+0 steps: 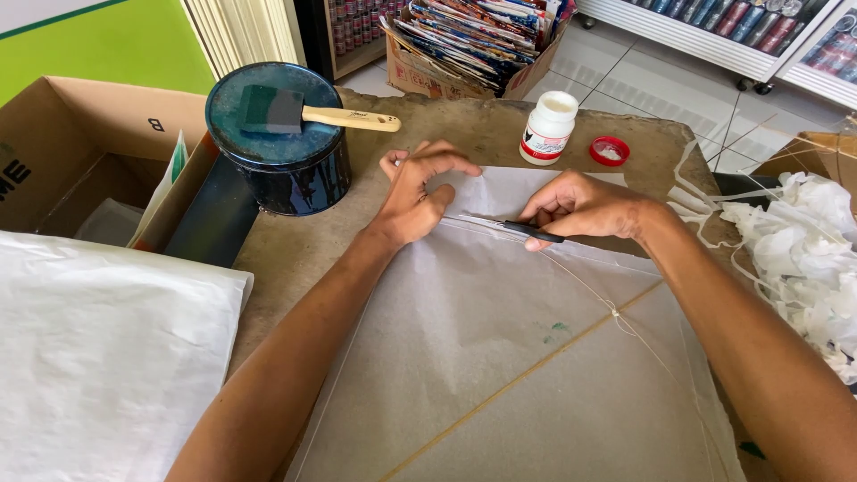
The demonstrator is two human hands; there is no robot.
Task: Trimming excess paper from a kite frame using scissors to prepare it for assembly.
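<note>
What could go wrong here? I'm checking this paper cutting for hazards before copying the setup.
1. The left hand presses the thin white paper right beside the scissors in the right hand; a slip might nick a finger.
2. Thin string and a stick lie close under the sheet; the blades could snip or catch them.
3. The open white bottle, cap off, stands near the hands; a bump could spill it.
</note>
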